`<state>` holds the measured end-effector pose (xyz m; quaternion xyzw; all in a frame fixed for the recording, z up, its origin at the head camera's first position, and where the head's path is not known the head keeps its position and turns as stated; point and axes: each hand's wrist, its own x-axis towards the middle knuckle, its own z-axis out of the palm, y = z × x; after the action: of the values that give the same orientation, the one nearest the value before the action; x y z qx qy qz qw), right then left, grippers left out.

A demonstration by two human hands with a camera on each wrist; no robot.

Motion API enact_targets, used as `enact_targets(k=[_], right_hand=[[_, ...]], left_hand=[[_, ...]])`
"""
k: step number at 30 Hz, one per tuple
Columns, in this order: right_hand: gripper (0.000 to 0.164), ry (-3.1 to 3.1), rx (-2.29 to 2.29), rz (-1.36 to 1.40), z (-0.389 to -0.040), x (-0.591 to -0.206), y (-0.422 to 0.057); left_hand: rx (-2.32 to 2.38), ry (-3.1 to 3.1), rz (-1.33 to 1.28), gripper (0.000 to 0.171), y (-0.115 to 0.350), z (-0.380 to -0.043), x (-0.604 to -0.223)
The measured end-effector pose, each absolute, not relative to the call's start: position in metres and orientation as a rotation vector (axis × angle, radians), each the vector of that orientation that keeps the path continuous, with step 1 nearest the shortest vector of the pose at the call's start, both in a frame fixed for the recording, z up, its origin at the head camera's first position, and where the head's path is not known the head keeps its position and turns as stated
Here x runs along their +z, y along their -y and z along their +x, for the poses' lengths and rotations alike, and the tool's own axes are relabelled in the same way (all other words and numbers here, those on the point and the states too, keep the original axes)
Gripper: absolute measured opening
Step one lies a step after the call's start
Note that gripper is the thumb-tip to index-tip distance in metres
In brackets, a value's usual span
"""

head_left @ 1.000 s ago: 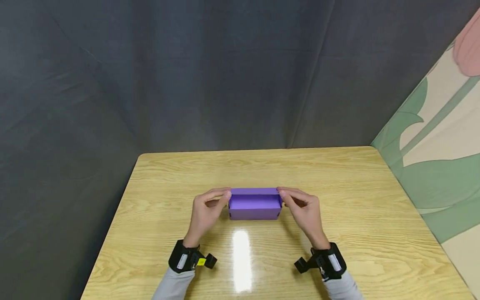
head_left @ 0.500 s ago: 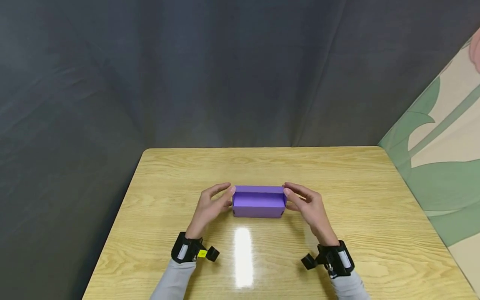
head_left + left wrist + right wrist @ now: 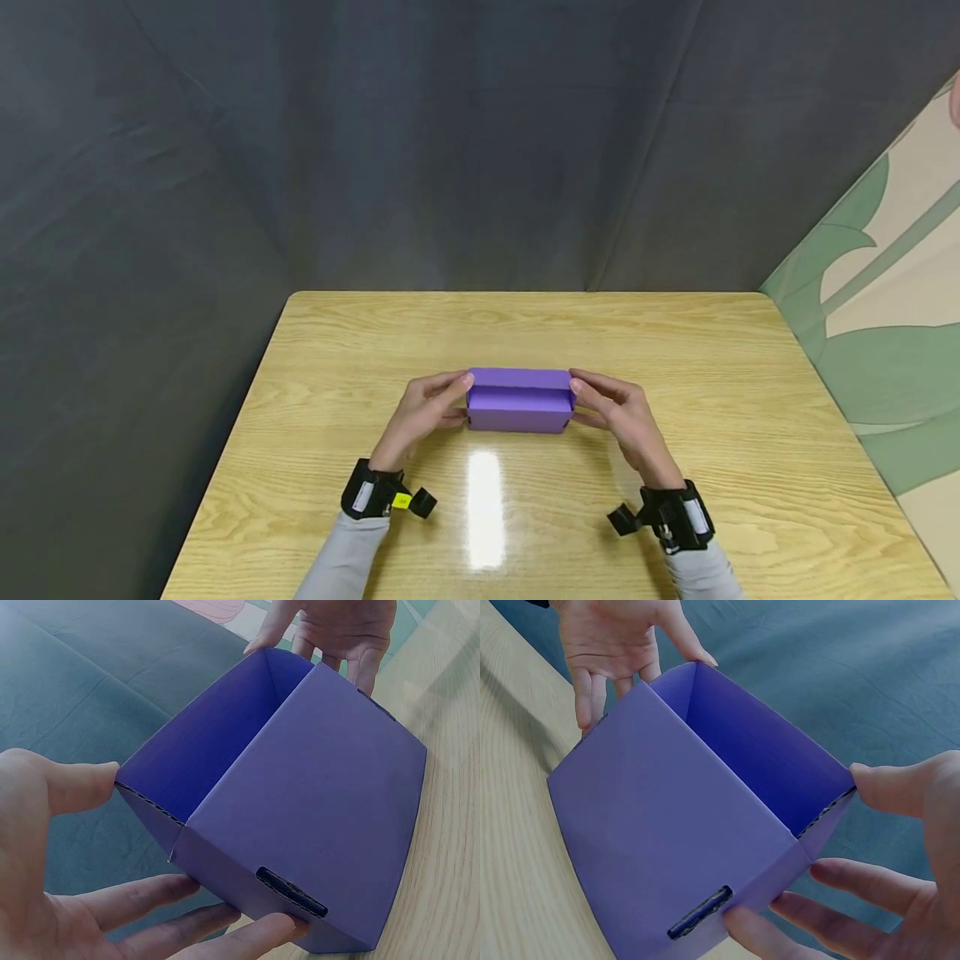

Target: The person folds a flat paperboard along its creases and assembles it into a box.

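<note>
A purple cardboard box (image 3: 520, 419) stands on the wooden table, its long opening showing beneath a raised top panel (image 3: 517, 377). Slots mark the lower corners of its front. My left hand (image 3: 426, 410) holds the left end: the thumb presses the panel's corner, and the fingers (image 3: 142, 896) spread along the end wall and by the slot. At the right end my right hand (image 3: 624, 414) mirrors this, thumb on the corner and fingers (image 3: 870, 889) against the end wall. Corrugated edges show at both ends of the opening. Inside, only bare purple walls are visible.
The wooden table (image 3: 360, 333) reaches back to a dark curtain (image 3: 465, 150). A floral-patterned surface (image 3: 900, 367) borders the right side. Each wrist wears a black camera mount (image 3: 372, 489). Light glares off the table in front of the box.
Both hands briefly spread their fingers away from the top corners, then came back onto the ends, fingers lower on the walls. The top panel shows a little broader. The head view has shifted slightly.
</note>
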<state>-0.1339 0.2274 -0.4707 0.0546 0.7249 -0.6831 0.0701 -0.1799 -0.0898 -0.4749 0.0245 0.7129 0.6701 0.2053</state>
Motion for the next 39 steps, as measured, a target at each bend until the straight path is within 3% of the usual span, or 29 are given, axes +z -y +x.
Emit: enact_targets(k=[39], right_hand=[[0.058, -2.102, -2.048, 0.083, -0.1335, -0.4766, -0.235]], left_hand=[[1.889, -1.909, 0.113, 0.062, 0.096, -0.178, -0.4817]])
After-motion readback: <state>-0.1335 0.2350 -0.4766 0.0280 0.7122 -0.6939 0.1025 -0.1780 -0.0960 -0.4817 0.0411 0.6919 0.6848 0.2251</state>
